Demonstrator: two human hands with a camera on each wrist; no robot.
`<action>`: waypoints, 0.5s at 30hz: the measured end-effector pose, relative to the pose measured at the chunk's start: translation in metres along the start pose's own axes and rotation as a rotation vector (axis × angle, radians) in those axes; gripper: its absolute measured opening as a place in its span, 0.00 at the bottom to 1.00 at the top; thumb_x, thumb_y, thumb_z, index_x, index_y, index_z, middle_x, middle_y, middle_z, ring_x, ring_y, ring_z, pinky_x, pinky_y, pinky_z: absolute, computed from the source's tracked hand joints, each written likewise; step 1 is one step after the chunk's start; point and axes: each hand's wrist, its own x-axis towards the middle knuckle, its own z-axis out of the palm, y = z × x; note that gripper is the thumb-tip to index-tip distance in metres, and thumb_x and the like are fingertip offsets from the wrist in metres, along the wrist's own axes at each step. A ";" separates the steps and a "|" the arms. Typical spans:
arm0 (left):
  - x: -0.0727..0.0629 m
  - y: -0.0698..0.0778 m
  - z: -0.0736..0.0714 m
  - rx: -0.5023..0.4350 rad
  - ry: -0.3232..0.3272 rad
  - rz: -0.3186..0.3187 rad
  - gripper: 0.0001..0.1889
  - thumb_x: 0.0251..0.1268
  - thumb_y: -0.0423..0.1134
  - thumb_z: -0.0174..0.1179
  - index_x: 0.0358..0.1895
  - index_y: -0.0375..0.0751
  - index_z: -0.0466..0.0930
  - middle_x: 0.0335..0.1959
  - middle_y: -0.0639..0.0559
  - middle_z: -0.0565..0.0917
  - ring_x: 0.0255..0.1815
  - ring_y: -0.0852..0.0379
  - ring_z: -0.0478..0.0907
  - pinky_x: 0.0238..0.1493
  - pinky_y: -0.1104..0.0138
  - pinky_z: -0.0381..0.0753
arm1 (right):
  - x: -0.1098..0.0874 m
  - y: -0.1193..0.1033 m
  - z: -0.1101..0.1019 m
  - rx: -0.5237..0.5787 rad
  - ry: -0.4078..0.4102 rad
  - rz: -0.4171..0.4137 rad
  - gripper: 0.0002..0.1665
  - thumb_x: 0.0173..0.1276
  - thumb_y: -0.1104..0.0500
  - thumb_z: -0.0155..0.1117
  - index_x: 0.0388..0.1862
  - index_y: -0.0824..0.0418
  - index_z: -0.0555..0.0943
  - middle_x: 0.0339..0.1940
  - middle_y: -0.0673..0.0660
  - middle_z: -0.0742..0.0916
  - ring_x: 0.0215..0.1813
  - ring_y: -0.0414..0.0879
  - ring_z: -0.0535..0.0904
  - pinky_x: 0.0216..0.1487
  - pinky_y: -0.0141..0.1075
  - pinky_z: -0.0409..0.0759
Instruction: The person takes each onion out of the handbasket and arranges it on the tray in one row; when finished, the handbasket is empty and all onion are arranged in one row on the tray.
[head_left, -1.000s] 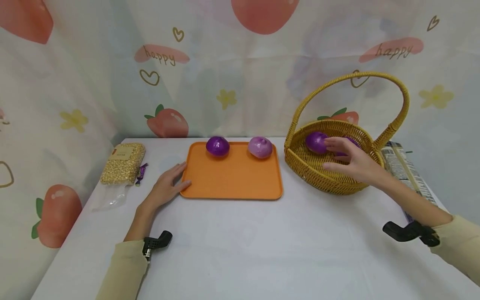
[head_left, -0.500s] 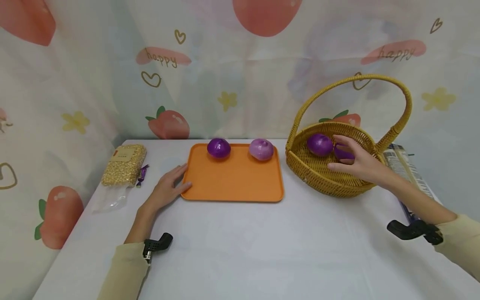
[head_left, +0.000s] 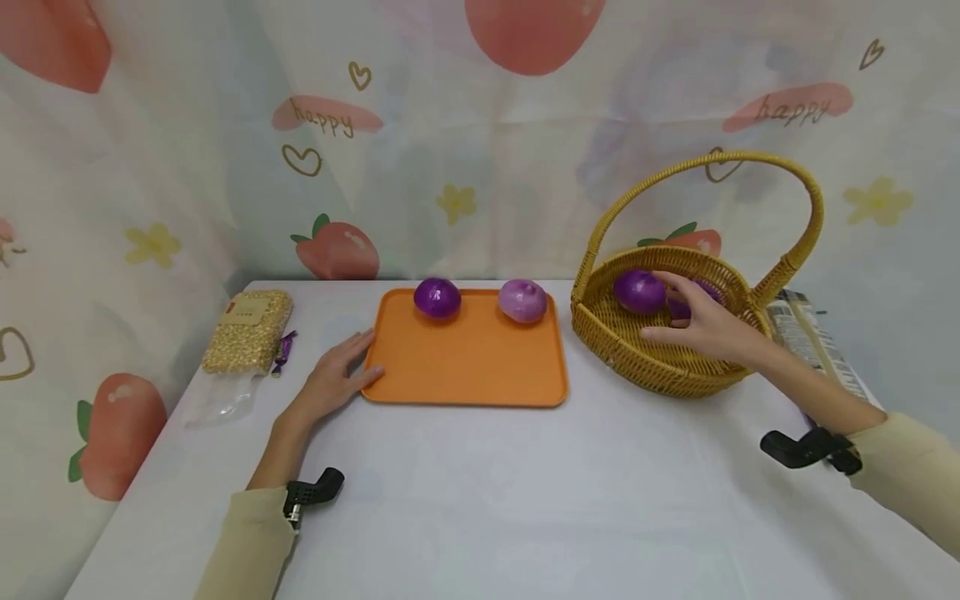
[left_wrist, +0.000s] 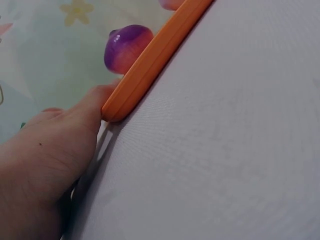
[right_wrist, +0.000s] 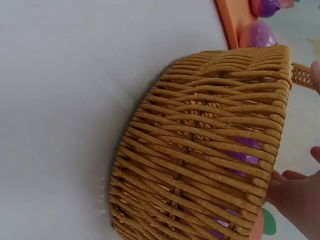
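My left hand rests against the left edge of an orange tray, its thumb at the rim. On the tray's far side sit a dark purple toy onion and a paler one. To the right, my right hand reaches into a wicker basket, fingers spread and gently bent. Its fingertips are beside a purple onion; whether they touch it, I cannot tell. A second onion in the basket is partly hidden behind the hand. The right wrist view shows mostly the basket's woven side.
A tall arched handle spans the basket. Left of the tray lie a bag of yellow grains and a purple-wrapped candy. A printed packet lies right of the basket. A patterned curtain hangs behind the table.
My right hand first drew slightly right, away from the left onion in the basket, then moved back left beside it. My left hand stays at the tray's edge.
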 end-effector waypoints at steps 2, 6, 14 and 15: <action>-0.001 0.000 0.000 0.005 0.001 -0.007 0.37 0.66 0.52 0.61 0.75 0.45 0.59 0.76 0.47 0.62 0.78 0.41 0.55 0.76 0.43 0.54 | 0.003 -0.001 0.000 -0.005 -0.001 -0.003 0.54 0.64 0.57 0.68 0.78 0.66 0.45 0.74 0.74 0.56 0.72 0.75 0.56 0.61 0.65 0.70; -0.002 0.001 -0.001 0.000 -0.001 -0.017 0.37 0.66 0.52 0.61 0.75 0.46 0.59 0.76 0.47 0.62 0.78 0.41 0.55 0.76 0.43 0.54 | 0.008 -0.001 0.000 -0.024 -0.007 0.007 0.56 0.65 0.55 0.68 0.78 0.67 0.43 0.75 0.75 0.55 0.73 0.75 0.55 0.63 0.67 0.67; -0.001 0.001 0.000 0.010 0.004 0.001 0.37 0.66 0.50 0.61 0.74 0.43 0.59 0.76 0.45 0.63 0.77 0.40 0.56 0.76 0.43 0.55 | 0.021 0.005 0.000 -0.138 0.030 -0.032 0.57 0.60 0.53 0.72 0.77 0.68 0.48 0.74 0.74 0.57 0.74 0.72 0.51 0.65 0.72 0.61; -0.001 0.001 0.000 0.008 0.004 0.001 0.37 0.66 0.50 0.61 0.74 0.43 0.59 0.76 0.45 0.63 0.77 0.40 0.56 0.76 0.43 0.55 | 0.022 0.005 0.000 -0.142 0.030 -0.035 0.57 0.60 0.53 0.72 0.77 0.68 0.48 0.74 0.73 0.57 0.74 0.72 0.50 0.65 0.72 0.60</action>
